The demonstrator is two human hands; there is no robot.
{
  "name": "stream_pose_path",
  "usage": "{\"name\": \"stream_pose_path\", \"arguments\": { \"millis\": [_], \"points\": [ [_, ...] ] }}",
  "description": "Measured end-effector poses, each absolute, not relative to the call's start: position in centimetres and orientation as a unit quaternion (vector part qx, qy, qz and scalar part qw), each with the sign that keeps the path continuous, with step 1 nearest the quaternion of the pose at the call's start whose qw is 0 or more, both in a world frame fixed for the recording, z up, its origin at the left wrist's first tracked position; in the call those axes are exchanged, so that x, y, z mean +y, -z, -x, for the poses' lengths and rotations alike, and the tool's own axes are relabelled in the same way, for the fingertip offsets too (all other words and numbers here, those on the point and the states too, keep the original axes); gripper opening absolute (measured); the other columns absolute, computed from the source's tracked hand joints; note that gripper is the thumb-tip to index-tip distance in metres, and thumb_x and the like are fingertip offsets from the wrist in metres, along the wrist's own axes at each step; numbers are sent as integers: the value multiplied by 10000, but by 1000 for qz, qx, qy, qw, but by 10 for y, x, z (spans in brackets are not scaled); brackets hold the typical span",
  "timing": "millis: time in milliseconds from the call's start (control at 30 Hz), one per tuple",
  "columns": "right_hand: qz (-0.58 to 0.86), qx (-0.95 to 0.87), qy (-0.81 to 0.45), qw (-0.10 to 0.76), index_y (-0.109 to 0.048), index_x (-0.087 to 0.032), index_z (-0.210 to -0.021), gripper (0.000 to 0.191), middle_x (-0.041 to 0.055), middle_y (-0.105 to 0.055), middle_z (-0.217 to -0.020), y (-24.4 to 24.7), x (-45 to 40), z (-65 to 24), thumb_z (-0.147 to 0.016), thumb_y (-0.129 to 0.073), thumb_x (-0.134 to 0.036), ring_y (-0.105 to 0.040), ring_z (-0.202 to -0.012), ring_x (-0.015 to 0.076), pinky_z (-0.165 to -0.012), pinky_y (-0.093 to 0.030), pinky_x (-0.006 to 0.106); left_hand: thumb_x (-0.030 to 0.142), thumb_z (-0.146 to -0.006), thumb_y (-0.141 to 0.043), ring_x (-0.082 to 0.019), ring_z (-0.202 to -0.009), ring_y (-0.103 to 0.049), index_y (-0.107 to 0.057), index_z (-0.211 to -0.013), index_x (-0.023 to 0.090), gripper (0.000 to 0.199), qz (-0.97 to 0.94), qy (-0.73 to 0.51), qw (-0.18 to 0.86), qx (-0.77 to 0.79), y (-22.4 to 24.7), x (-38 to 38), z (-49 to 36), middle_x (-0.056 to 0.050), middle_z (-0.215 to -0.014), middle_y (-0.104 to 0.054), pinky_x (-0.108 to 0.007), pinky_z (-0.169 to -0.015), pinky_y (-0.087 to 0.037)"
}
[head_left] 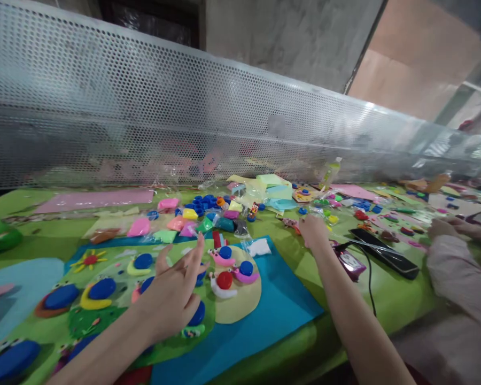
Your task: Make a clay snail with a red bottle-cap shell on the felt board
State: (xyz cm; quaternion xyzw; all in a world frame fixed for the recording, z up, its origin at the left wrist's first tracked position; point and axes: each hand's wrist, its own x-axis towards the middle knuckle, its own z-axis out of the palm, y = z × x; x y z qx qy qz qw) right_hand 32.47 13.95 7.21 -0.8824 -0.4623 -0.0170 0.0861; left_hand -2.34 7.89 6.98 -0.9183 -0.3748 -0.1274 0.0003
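My left hand [178,291] hovers over a green card sheet [122,262] with its fingers apart and nothing visible in them. Around it on the sheet sit clay snails with blue bottle-cap shells, such as a yellow snail [98,294], and a yellow clay sun [88,260]. To its right, three more snails lie on a cream round piece [240,307], one being a white snail with a red cap [223,283]. My right hand [313,232] reaches farther out to the table, beside a small patterned packet [291,222]. Its fingertips are hidden, so any hold is unclear.
Bags of coloured clay [139,226] and a pile of blue caps [204,203] lie behind the sheet. A blue card [280,299] is underneath it. At right are a black phone [385,254], a cable and another person's sleeve [455,267]. A perforated metal panel [144,101] stands behind.
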Motion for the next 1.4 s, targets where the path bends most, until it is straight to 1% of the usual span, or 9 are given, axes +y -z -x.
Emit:
{"name": "stream_pose_path", "arguments": {
  "millis": [300,567,733,833,933,1033,1133,1233,1400],
  "points": [
    [841,-537,18,63,-589,-130,-893,317,45,-609,-834,-58,144,-305,-903,-393,-379,-576,-757,139,-689,-458,314,54,-778,-270,-237,-1226,-403,311,-1305,120,787,904,122,-42,-408,-67,78,22,-65,-1071,-662,-614,-1002,5],
    [807,-576,44,120,-632,-177,-739,372,71,-632,-686,-52,139,-315,-877,-349,-373,-565,-623,177,-502,-309,247,40,-723,-291,-283,-1196,-432,232,-1341,76,811,913,115,-36,-390,-61,78,20,-115,-1127,-626,-653,-996,-41],
    [789,-590,62,160,-628,-179,-727,369,52,-604,-601,-53,134,-322,-861,-366,-401,-530,-544,170,-487,-299,246,29,-720,-264,-263,-1200,-432,219,-1350,102,797,915,99,-53,-388,-56,76,17,-85,-1138,-623,-633,-1009,-87],
    [778,-599,64,180,-637,-178,-745,359,50,-604,-592,-53,132,-322,-857,-372,-393,-534,-538,176,-483,-309,247,45,-739,-257,-263,-1241,-380,189,-1358,80,764,911,117,-41,-394,-58,76,20,-108,-1168,-600,-629,-1013,-39],
    [764,-611,63,197,-640,-187,-778,306,51,-636,-678,-52,129,-317,-845,-396,-359,-566,-603,179,-524,-357,246,85,-766,-262,-266,-1267,-339,212,-1341,38,747,908,140,-32,-393,-64,78,24,-141,-1189,-574,-623,-1010,21],
    [700,-665,72,249,-621,-184,-792,245,56,-638,-764,-53,121,-300,-834,-417,-312,-579,-689,176,-617,-411,253,79,-759,-263,-268,-1253,-362,215,-1340,45,754,899,148,-29,-412,-68,81,26,-133,-1174,-584,-627,-1008,-16],
    [579,-759,72,291,-577,-165,-970,227,76,-603,-844,-57,108,-271,-848,-424,-281,-565,-769,178,-658,-437,267,72,-728,-288,-276,-1203,-433,214,-1342,52,794,905,130,-35,-404,-65,83,27,-129,-1184,-577,-632,-1008,-16],
    [461,-856,44,229,-503,-178,-1142,319,115,-540,-1054,-59,96,-242,-843,-452,-279,-501,-974,222,-777,-438,332,104,-668,-315,-276,-1150,-490,134,-1368,36,835,917,141,-16,-373,-54,84,29,-120,-1178,-584,-560,-1040,56],
    [385,-916,2,115,-365,-245,-1313,567,131,-373,-1295,-51,92,-227,-786,-523,-382,-409,-1079,308,-828,-399,478,46,-650,-298,-231,-1121,-518,87,-1385,73,830,918,171,92,-347,-40,84,28,-73,-1159,-602,-454,-1057,71]
  ]
}}
